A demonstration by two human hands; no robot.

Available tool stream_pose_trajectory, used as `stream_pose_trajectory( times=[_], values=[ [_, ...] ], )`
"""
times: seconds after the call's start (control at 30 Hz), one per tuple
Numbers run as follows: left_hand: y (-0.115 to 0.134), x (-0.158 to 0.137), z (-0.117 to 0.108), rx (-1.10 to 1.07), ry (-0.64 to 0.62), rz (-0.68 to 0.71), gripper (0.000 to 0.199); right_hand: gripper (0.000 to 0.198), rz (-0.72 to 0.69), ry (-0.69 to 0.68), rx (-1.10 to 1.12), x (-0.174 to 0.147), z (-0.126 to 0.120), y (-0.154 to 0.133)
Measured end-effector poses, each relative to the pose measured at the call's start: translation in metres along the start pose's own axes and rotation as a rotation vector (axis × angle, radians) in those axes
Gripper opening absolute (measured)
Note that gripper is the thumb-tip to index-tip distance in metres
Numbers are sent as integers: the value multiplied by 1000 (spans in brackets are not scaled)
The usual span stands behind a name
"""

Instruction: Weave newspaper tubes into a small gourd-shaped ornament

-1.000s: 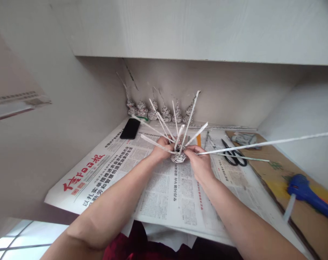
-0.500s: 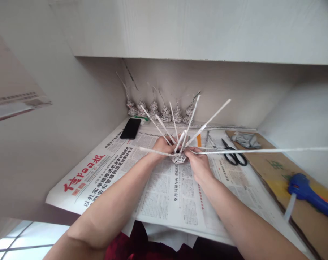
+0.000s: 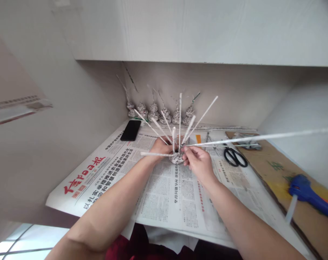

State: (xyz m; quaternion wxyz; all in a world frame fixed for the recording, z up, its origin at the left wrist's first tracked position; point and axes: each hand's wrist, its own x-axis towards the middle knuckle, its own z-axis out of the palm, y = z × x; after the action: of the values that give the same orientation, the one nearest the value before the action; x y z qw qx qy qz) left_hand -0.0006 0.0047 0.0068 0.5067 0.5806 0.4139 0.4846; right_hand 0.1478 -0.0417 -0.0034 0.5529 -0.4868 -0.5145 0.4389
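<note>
A small woven base of rolled newspaper [image 3: 177, 158] sits between my hands, low over the newspaper sheets. Several rolled-paper sticks fan up and outward from it, one of them pointing left. My left hand [image 3: 162, 146] is closed on the base's far left side, its fingertips partly hidden behind the sticks. At the right rim, my right hand [image 3: 196, 157] pinches a long rolled-paper strip [image 3: 234, 139] that runs off past the right edge of view.
Newspaper [image 3: 158, 202] covers the tabletop. A phone [image 3: 130, 130] lies at the left; several gourd-shaped woven pieces [image 3: 153, 111] line the back wall. At right are black-handled scissors [image 3: 235, 157], cardboard [image 3: 264, 162] and a blue glue gun [image 3: 302, 187]. A shelf panel [image 3: 196, 32] overhangs the back.
The upright sticks have shifted and turned with the base. My right hand has changed its grip at the rim, and the long strip now slants higher toward the right, over the scissors.
</note>
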Motion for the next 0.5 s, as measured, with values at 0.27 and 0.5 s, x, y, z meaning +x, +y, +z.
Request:
stream_pose_trajectory(
  times=[0.27, 0.5],
  values=[
    [-2, 1, 1, -37, 5, -25, 27, 39, -110, 125, -84, 1, -6, -5],
    [-7, 3, 0, -9, -69, 22, 25, 23, -5, 42, -198, 7, -7, 1]
  ],
)
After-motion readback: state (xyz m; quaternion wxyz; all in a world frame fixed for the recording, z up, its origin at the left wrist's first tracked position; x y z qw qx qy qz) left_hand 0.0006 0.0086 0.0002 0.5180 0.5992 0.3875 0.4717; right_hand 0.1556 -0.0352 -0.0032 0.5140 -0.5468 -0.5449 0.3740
